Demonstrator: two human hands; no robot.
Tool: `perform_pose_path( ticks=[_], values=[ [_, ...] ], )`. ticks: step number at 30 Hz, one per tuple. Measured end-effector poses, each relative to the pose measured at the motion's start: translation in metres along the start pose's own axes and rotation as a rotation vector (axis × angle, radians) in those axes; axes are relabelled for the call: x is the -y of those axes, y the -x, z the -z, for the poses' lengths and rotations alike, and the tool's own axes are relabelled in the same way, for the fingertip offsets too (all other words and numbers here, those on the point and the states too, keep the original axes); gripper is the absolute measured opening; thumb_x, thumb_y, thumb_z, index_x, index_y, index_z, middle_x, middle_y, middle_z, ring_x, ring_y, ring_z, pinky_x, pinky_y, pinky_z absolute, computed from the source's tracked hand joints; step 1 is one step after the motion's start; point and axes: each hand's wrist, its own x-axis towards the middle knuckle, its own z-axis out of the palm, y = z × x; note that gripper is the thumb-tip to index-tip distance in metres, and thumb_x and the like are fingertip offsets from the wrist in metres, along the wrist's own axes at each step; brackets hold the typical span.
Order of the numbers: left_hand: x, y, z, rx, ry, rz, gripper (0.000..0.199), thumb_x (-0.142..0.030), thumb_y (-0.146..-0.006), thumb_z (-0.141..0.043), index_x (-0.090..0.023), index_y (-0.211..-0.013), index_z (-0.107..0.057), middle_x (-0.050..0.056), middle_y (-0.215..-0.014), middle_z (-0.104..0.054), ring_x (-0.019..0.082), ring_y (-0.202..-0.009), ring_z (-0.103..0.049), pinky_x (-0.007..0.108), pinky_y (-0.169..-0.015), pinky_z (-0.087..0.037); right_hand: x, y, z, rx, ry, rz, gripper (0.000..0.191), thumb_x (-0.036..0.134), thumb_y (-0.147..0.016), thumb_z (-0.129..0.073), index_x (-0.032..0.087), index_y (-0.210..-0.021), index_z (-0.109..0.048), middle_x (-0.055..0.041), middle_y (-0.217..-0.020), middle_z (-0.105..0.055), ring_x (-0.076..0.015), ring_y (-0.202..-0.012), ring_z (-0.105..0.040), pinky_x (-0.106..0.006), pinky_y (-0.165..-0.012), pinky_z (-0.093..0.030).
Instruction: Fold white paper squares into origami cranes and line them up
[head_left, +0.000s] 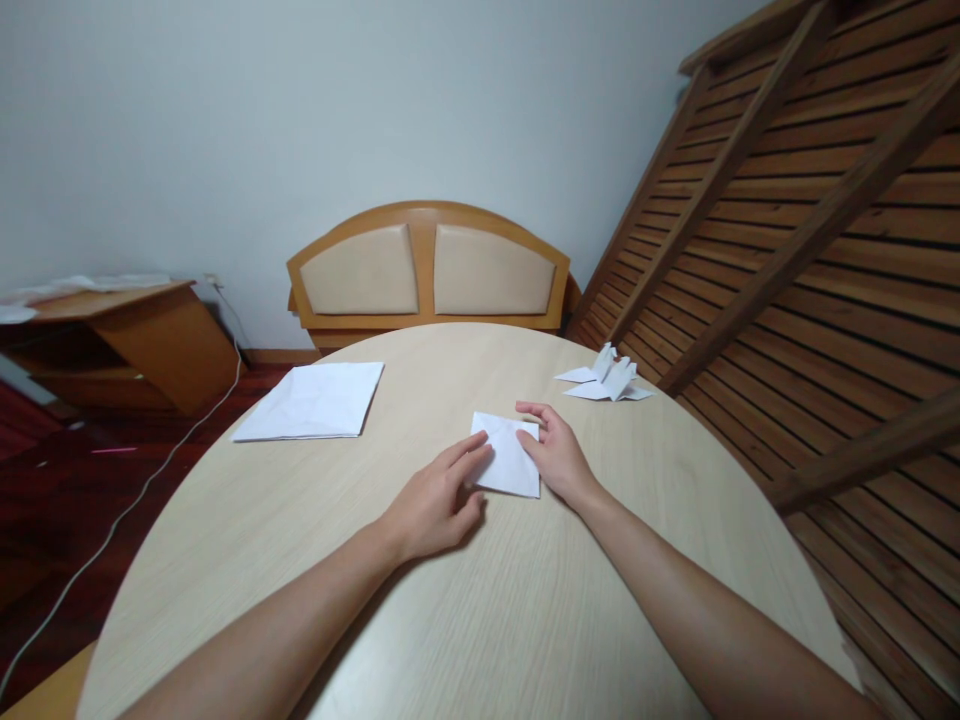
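Note:
A small folded square of white paper (506, 460) lies on the round table in front of me. My left hand (439, 500) is at its left side, fingers stretched out with their tips on the paper and the thumb apart near the closer edge. At the right side is my right hand (559, 455), its thumb lying on the paper and its index finger extended past the far right corner. Its other fingers are mostly hidden. Two folded white paper cranes (613, 380) stand farther back on the right.
A stack of white paper sheets (315, 400) rests on the left of the pale round table (525, 620). Beyond stands a padded wooden headboard (424, 260). Wooden slats (825, 300) lean on the right. A white cable (161, 465) runs along the floor beside a wooden desk (157, 340).

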Motion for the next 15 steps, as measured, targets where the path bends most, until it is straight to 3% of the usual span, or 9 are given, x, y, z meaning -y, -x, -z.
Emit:
perform_pose_path(
  ticks=[2,4,6,9,12,15],
  values=[
    [-0.001,0.001,0.001,0.05,-0.039,0.018,0.058,-0.019,-0.087,-0.054,-0.016,-0.145,-0.048,0.013,-0.158,-0.04,0.029,-0.137,-0.05,0.044,-0.114,-0.045,0.0,-0.001,0.003,-0.056,0.132,0.088,0.029,0.019,-0.086,-0.052,0.019,-0.113,-0.063,-0.014,-0.131,-0.063,-0.0226,-0.1,-0.069,-0.04,-0.085,-0.058],
    [-0.001,0.0,0.001,0.074,-0.095,0.025,0.055,-0.017,-0.087,-0.052,-0.015,-0.142,-0.052,0.014,-0.155,-0.044,0.029,-0.133,-0.055,0.045,-0.113,-0.046,0.005,0.001,0.005,-0.081,0.299,0.219,0.023,0.02,-0.088,-0.053,0.02,-0.105,-0.069,-0.0122,-0.13,-0.065,-0.0247,-0.12,-0.061,-0.045,-0.105,-0.048],
    [-0.001,-0.002,0.001,0.082,-0.148,-0.004,0.048,-0.017,-0.088,-0.052,-0.014,-0.136,-0.057,0.015,-0.151,-0.049,0.03,-0.133,-0.054,0.046,-0.113,-0.044,0.012,0.006,0.005,-0.034,0.42,0.295,0.026,0.025,-0.094,-0.051,0.02,-0.111,-0.071,-0.0111,-0.129,-0.067,-0.0241,-0.125,-0.058,-0.046,-0.111,-0.042],
    [-0.003,-0.005,0.002,0.087,-0.182,-0.067,0.039,-0.016,-0.091,-0.049,-0.013,-0.127,-0.063,0.014,-0.143,-0.058,0.028,-0.132,-0.053,0.046,-0.114,-0.043,0.02,0.017,0.0,0.152,0.584,0.284,0.038,0.034,-0.1,-0.047,0.017,-0.128,-0.065,-0.0144,-0.142,-0.059,-0.0263,-0.134,-0.052,-0.049,-0.113,-0.039],
    [-0.002,-0.007,0.003,0.039,-0.175,-0.048,0.032,-0.017,-0.097,-0.045,-0.017,-0.119,-0.068,0.011,-0.131,-0.067,0.026,-0.122,-0.059,0.046,-0.109,-0.047,0.022,0.026,-0.002,0.358,0.715,0.269,0.049,0.04,-0.102,-0.043,0.018,-0.145,-0.052,-0.015,-0.155,-0.044,-0.0292,-0.146,-0.038,-0.057,-0.119,-0.025],
    [0.002,-0.006,0.002,-0.014,-0.149,-0.02,0.034,-0.019,-0.095,-0.048,-0.016,-0.125,-0.064,0.012,-0.132,-0.065,0.026,-0.124,-0.059,0.046,-0.109,-0.046,0.023,0.03,0.001,0.516,0.727,0.314,0.055,0.045,-0.103,-0.039,0.021,-0.153,-0.04,-0.0108,-0.161,-0.034,-0.0269,-0.152,-0.025,-0.057,-0.123,-0.016]
  ],
)
